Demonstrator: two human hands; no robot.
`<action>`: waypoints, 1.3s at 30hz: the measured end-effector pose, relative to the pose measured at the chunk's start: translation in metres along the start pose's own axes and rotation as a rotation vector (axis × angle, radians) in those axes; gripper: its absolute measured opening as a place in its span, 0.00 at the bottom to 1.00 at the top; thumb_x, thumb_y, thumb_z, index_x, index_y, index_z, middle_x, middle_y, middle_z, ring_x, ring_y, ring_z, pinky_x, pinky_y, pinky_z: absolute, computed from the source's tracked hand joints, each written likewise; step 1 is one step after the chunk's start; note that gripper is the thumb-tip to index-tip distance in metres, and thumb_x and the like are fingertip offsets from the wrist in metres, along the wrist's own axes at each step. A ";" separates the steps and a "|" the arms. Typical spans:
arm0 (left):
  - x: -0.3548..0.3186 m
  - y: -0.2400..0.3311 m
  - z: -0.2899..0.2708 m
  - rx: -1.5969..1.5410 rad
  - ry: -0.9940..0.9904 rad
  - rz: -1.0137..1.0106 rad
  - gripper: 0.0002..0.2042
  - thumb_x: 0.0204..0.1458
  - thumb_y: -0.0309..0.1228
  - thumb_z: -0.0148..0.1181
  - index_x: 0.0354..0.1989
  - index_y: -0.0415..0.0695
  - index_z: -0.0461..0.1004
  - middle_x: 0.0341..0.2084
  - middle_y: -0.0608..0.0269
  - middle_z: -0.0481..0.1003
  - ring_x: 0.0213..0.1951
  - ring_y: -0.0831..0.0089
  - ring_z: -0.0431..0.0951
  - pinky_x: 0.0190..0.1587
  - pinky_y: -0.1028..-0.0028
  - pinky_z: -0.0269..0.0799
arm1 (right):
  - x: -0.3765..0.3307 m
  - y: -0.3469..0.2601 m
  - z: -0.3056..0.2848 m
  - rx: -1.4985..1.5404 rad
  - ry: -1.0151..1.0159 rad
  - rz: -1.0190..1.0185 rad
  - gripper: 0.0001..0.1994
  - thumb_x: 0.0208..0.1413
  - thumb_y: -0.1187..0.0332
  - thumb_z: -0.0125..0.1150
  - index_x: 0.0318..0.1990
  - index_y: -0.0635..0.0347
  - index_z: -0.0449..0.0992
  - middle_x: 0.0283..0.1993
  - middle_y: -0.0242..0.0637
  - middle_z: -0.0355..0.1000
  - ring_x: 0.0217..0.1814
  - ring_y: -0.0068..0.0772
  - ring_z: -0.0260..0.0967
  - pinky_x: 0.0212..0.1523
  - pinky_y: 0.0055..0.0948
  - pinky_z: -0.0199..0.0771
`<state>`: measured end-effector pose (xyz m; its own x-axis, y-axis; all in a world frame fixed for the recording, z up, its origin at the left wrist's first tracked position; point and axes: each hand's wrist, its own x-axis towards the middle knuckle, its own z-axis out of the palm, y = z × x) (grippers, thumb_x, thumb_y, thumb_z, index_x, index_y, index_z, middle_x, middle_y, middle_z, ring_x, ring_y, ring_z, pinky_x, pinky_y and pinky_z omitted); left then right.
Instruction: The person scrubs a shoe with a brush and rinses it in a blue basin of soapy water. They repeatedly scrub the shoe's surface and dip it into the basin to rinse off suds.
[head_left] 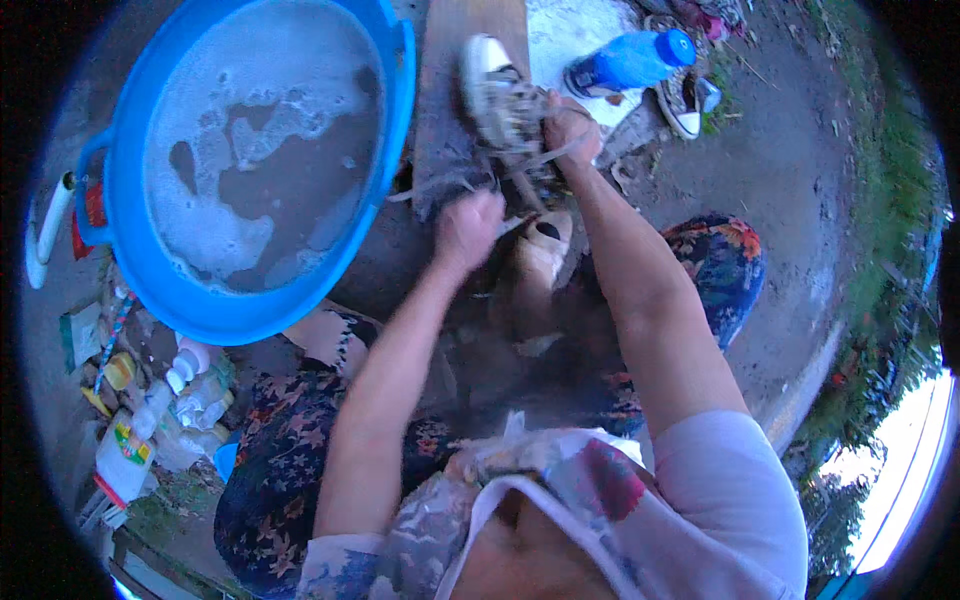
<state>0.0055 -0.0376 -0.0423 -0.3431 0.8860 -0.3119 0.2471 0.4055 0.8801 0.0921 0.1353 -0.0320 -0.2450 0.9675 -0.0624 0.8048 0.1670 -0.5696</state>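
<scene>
While a round blue plastic tub [220,320] of grey, foamy water is standing at the left, the left hand [470,228] is hovering to the right of its rim, its fingers curling inward beside a loose, pale lace [540,158]; blur is hiding the fingertips, so whether they are pinching anything cannot be told. Farther right, a greyish canvas sneaker with a white rubber toe cap [510,118] is lying over the right edge of a long, weathered wooden board [448,80], its toe pointing away from the person. The shoe is probably handling as a light object, its cloth sides yielding, its sole and toe cap staying stiffer, and its surface perhaps turning slippery if wet; the firm sole edge is offering the surest hold, the limp lace needing a pinch. Below it, a beige, shoe-like form [540,265] is blurring into shadow, leaving its lower part hard to make out. The right hand [574,132] is curling its fingers partway at the sneaker's right side and is covering part of it; whether it is gripping cloth or lace cannot be told. Beyond, a blue, capped bottle [625,62] is lying near a second, dark canvas sneaker [680,106].
</scene>
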 end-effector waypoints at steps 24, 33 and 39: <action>0.013 0.049 -0.018 0.224 0.299 0.002 0.14 0.44 0.34 0.62 0.38 0.42 0.71 0.31 0.54 0.72 0.35 0.58 0.74 0.38 0.65 0.68 | -0.018 -0.089 -0.067 0.419 -1.009 -0.223 0.12 0.49 0.62 0.55 0.35 0.60 0.77 0.31 0.45 0.75 0.36 0.45 0.74 0.35 0.41 0.72; -0.016 -0.008 -0.007 -0.561 1.035 -0.509 0.16 0.47 0.26 0.60 0.43 0.40 0.64 0.36 0.60 0.67 0.27 0.74 0.71 0.27 0.74 0.68 | 0.004 -0.042 -0.045 -0.420 -0.479 -0.836 0.13 0.43 0.71 0.56 0.40 0.49 0.74 0.35 0.43 0.70 0.39 0.45 0.71 0.35 0.40 0.72; -0.014 0.035 0.026 -0.085 0.574 -0.345 0.14 0.48 0.37 0.59 0.36 0.40 0.68 0.26 0.56 0.74 0.30 0.63 0.74 0.36 0.66 0.69 | -0.004 -0.043 -0.026 -0.488 -0.302 -0.926 0.07 0.46 0.71 0.52 0.35 0.51 0.72 0.33 0.43 0.67 0.36 0.46 0.71 0.33 0.41 0.72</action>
<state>0.0427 -0.0298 -0.0162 -0.8226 0.4392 -0.3611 -0.0272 0.6040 0.7965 0.0727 0.1288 0.0146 -0.9359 0.3520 -0.0130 0.3510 0.9291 -0.1169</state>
